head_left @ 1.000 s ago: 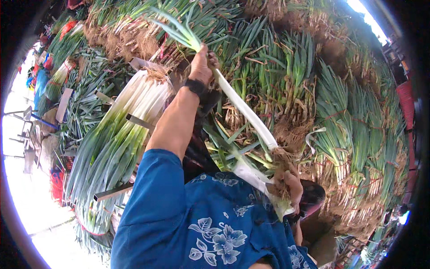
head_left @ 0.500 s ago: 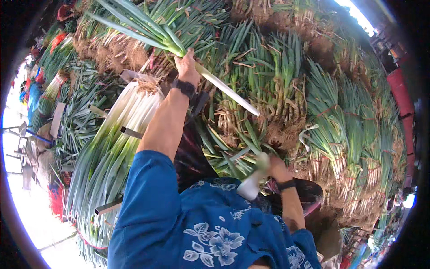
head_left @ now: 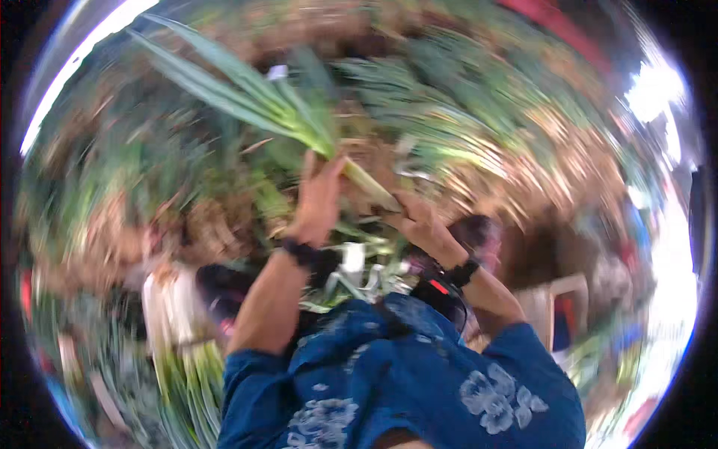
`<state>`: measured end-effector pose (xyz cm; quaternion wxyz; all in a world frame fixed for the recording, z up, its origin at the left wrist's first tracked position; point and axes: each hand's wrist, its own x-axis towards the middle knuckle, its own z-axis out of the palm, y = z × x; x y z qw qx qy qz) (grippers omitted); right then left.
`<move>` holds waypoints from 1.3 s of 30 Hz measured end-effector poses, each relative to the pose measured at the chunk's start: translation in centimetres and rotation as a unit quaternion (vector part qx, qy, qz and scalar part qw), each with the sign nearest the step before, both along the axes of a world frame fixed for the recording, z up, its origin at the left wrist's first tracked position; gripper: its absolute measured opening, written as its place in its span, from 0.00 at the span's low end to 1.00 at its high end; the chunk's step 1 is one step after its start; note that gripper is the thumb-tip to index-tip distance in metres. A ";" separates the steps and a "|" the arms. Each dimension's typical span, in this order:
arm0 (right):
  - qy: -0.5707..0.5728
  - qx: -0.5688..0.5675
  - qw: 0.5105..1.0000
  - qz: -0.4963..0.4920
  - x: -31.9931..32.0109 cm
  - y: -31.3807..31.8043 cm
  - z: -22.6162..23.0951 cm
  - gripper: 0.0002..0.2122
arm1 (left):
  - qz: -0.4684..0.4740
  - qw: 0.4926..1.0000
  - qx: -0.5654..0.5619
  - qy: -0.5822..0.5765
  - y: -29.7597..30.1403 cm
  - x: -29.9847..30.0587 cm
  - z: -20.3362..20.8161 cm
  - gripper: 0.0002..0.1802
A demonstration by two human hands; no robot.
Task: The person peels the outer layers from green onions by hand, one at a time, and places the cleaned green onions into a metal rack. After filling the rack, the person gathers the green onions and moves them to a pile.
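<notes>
A single leek (head_left: 368,183) slants across the middle, its green leaves fanning to the upper left and its pale stem running down to the right. My left hand (head_left: 321,196) is closed around it just below where the leaves part. At the lower end of the stem, my right hand (head_left: 421,222) has its fingers closed on the pale tip; blur hides their exact grip. Loose leaf scraps and peelings (head_left: 357,266) lie beneath my hands, between my knees.
Trimmed leeks (head_left: 176,307) are stacked with white ends up, left of my left knee. Rooted green bundles (head_left: 456,135) spread ahead and to both sides, smeared by motion. A light-coloured frame (head_left: 568,288) stands at the right, and a red strip (head_left: 557,22) crosses the upper right.
The view has swung toward the right. My right hand has come up from low near my lap to the leek's pale end; the blurred pale piece it had is no longer in it.
</notes>
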<state>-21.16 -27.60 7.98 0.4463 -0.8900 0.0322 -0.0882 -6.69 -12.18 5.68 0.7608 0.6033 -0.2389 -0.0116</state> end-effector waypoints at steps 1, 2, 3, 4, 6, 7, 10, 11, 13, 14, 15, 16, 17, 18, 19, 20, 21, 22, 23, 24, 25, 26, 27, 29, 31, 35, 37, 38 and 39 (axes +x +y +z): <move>0.010 -0.022 0.999 -0.029 -2.3 -1.2 1.6 0.17 | -0.060 0.998 0.026 0.007 0.1 -1.7 1.8 0.15; -0.091 0.001 0.993 -0.074 -4.6 -2.9 1.7 0.18 | -0.124 0.991 0.051 0.020 -0.1 -3.5 3.4 0.17; -0.059 -0.041 0.984 -0.161 -8.2 -5.7 1.8 0.17 | -0.185 0.979 0.074 0.033 -0.9 -4.8 4.1 0.19; -0.022 -0.077 0.966 -0.246 -12.4 -7.9 2.2 0.16 | -0.233 0.967 0.096 0.040 -1.4 -6.2 4.4 0.21; -0.091 -0.091 0.925 -0.358 -19.6 -10.8 3.6 0.16 | -0.254 0.955 0.140 0.055 0.5 -7.3 4.2 0.25; -0.087 -0.150 0.870 -0.461 -23.5 -12.6 2.8 0.17 | -0.256 0.952 0.153 0.073 1.3 -7.1 3.6 0.27; -0.129 -0.132 0.757 -0.627 -36.9 -15.4 3.8 0.20 | -0.283 0.917 0.225 0.166 4.4 -3.8 -4.5 0.31; -0.058 -0.189 0.662 -0.723 -40.6 -15.3 3.6 0.19 | -0.289 0.908 0.237 0.187 5.3 -3.0 -5.9 0.32; -0.167 -0.106 0.648 -0.736 -49.5 -14.6 2.9 0.19 | -0.282 0.902 0.266 0.189 6.3 -3.1 -8.2 0.32; -0.049 -0.257 0.563 -0.784 -53.7 -14.3 3.1 0.17 | -0.260 0.902 0.289 0.190 6.6 -2.9 -8.9 0.33; -0.069 -0.231 0.540 -0.807 -56.9 -14.4 2.5 0.16 | -0.267 0.897 0.298 0.191 6.9 -2.7 -9.6 0.33; 0.018 -0.261 0.475 -0.840 -59.7 -14.4 2.1 0.16 | -0.248 0.896 0.304 0.210 7.7 -2.3 -10.0 0.32; 0.077 -0.286 0.410 -0.862 -61.3 -14.5 1.6 0.17 | -0.223 0.896 0.309 0.228 8.7 -1.8 -10.4 0.32; 0.054 -0.237 0.421 -0.874 -61.8 -14.5 1.0 0.18 | -0.208 0.899 0.312 0.228 10.7 -0.6 -11.0 0.32; 0.104 -0.169 0.409 -0.891 -63.8 -15.2 -0.4 0.21 | -0.175 0.906 0.309 0.230 13.1 0.6 -11.9 0.30; 0.210 -0.191 0.385 -0.878 -68.0 -16.6 -2.6 0.25 | -0.148 0.912 0.305 0.234 14.8 1.3 -12.6 0.28; 0.211 -0.175 0.379 -0.884 -77.1 -15.9 -4.3 0.29 | -0.196 0.890 0.258 0.320 13.0 1.5 -14.5 0.26; 0.358 -0.151 0.385 -0.837 -77.7 -17.0 -4.8 0.32 | -0.224 0.903 0.215 0.297 12.8 -0.7 -11.9 0.23; 0.349 -0.299 0.326 -0.826 -81.9 -16.7 -3.1 0.33 | -0.256 0.888 0.308 0.226 12.0 -0.7 -13.4 0.22; 0.339 -0.261 0.333 -0.841 -81.4 -16.9 -4.5 0.30 | -0.259 0.863 0.417 0.118 11.6 -1.4 -11.5 0.22; 0.281 -0.247 0.377 -0.847 -77.3 -18.8 -6.2 0.27 | -0.133 0.921 0.207 0.301 11.3 -3.8 -8.7 0.21; 0.214 -0.231 0.425 -0.849 -73.0 -21.0 -6.2 0.24 | -0.158 0.942 0.216 0.203 11.7 -4.8 -6.5 0.19; 0.154 -0.229 0.490 -0.827 -66.6 -23.5 -5.4 0.21 | -0.146 0.953 0.173 0.202 11.8 -6.0 -4.7 0.18; 0.038 -0.311 0.639 -0.703 -53.2 -25.8 -3.3 0.16 | -0.128 0.959 0.164 0.193 11.1 -8.1 -2.7 0.17; -0.033 -0.275 0.771 -0.574 -39.7 -26.5 -2.0 0.15 | -0.090 0.949 0.208 0.218 10.3 -10.3 -1.3 0.14; -0.069 0.159 0.920 -0.350 -13.3 -24.8 -3.8 0.18 | -0.073 0.947 0.203 0.240 12.2 -14.0 -2.1 0.16; 0.047 0.075 0.958 -0.271 -2.8 -22.8 -5.2 0.15 | -0.040 0.934 0.194 0.297 12.6 -14.9 -2.1 0.14; 0.093 -0.044 0.967 -0.234 2.6 -21.0 -5.8 0.13 | -0.021 0.933 0.192 0.302 12.8 -14.5 -2.2 0.14; 0.050 -0.071 0.980 -0.179 6.8 -19.3 -7.7 0.13 | -0.021 0.932 0.194 0.306 12.9 -14.0 -2.3 0.14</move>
